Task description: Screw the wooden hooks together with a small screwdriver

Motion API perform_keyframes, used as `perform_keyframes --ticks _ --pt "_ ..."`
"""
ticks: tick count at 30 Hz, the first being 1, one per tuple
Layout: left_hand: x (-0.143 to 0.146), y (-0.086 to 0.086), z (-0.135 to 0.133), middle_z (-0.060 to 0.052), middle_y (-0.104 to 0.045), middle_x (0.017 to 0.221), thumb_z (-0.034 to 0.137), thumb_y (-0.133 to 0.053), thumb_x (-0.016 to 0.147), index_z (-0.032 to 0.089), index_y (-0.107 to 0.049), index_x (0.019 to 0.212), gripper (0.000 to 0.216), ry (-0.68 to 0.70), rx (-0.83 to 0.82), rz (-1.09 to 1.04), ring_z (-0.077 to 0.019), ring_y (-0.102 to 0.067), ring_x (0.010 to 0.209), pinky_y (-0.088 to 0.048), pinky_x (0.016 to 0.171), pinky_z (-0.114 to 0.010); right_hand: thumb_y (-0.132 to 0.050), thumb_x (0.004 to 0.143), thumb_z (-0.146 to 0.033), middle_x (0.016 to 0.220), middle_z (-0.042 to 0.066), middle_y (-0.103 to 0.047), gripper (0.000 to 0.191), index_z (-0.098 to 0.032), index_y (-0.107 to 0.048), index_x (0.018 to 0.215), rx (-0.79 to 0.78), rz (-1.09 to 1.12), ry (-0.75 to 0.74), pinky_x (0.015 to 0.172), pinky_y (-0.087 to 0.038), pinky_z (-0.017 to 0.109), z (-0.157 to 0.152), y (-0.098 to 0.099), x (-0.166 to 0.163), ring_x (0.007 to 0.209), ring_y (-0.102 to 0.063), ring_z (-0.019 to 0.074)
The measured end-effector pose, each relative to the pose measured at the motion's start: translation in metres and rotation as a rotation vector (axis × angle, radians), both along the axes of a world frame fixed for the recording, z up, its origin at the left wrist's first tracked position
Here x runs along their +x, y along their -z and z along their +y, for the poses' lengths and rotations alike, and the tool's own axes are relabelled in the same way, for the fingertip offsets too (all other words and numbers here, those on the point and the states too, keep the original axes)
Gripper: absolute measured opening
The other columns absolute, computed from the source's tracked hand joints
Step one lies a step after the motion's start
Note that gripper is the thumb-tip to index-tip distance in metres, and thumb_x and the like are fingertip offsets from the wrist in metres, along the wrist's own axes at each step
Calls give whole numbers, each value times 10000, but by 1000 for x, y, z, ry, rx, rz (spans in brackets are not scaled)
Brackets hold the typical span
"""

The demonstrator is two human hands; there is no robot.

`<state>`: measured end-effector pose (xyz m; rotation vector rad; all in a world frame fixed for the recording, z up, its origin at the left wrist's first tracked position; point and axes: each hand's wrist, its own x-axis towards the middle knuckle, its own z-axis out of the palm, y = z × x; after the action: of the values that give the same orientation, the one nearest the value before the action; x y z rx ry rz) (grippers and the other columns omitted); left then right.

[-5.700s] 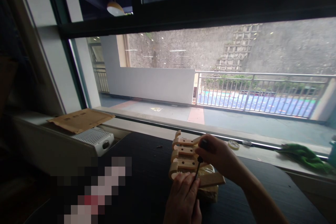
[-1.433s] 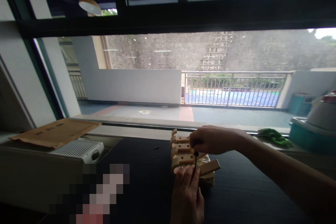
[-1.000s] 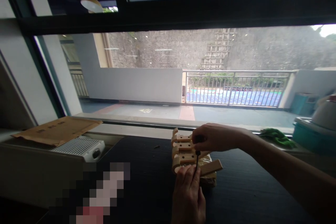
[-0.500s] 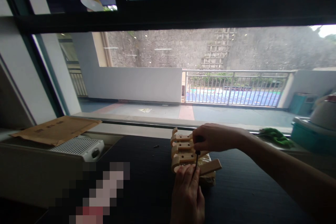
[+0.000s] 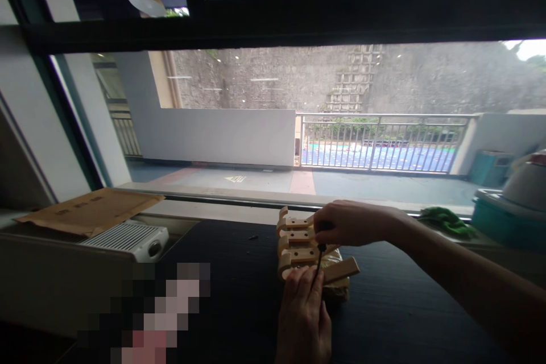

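Note:
My right hand (image 5: 347, 223) is closed around the dark handle of a screwdriver (image 5: 319, 259), whose shaft points down between the fingers of my left hand. My left hand (image 5: 302, 307) presses with its fingers closed on the nearest wooden piece (image 5: 342, 271), a pale bar sticking out to the right. The screwdriver's tip is hidden by those fingers. Beyond it, several similar wooden pieces (image 5: 297, 254) with curved ends and dark holes lie in a row. A brownish, shiny wrapped block (image 5: 339, 291) lies underneath them.
The dark tabletop (image 5: 230, 296) carries a small dark bit (image 5: 253, 237). At left, a brown paper envelope (image 5: 94, 207) lies over a white vented unit (image 5: 128, 242). A green cloth (image 5: 447, 222) and a teal container (image 5: 503, 216) are at right. A large window stands behind.
Both hands and the screwdriver keep nearly the same places. The whole view has shifted very slightly.

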<state>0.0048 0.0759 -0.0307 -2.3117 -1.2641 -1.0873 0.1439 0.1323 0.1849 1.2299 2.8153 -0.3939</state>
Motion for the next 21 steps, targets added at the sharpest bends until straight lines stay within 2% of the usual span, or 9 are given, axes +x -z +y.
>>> perform_keyframes --ticks 7,13,18,21 --pt "1 -2 -1 -119 -548 1254 52 -471 773 105 -504 1261 492 -7 -12 -12 -273 -450 1202 -441 991 -462 -500 813 -303 735 6 -635 200 -183 -659 832 -15 16 -15 500 -352 215 -3 -1 0 563 -495 92" --pt "1 -3 -2 -121 -550 1248 46 -470 770 100 -515 1248 483 -2 -9 -14 -272 -445 1203 -448 985 -460 -494 820 -327 726 14 -636 219 -172 -649 836 9 13 40 496 -355 218 0 5 2 562 -499 99" --pt "1 -4 -2 -129 -550 1247 46 -467 771 95 -514 1247 480 0 -10 -17 -274 -452 1196 -449 984 -469 -498 817 -365 734 16 -639 244 -183 -658 845 -35 -4 -3 492 -353 221 -3 -1 2 561 -497 104" --pt "1 -3 -2 -130 -548 1252 49 -470 771 93 -509 1253 485 2 -22 -13 -275 -451 1200 -446 988 -471 -504 810 -317 765 12 -646 215 -200 -670 878 -38 -6 -15 517 -361 223 -5 -3 1 583 -511 104"
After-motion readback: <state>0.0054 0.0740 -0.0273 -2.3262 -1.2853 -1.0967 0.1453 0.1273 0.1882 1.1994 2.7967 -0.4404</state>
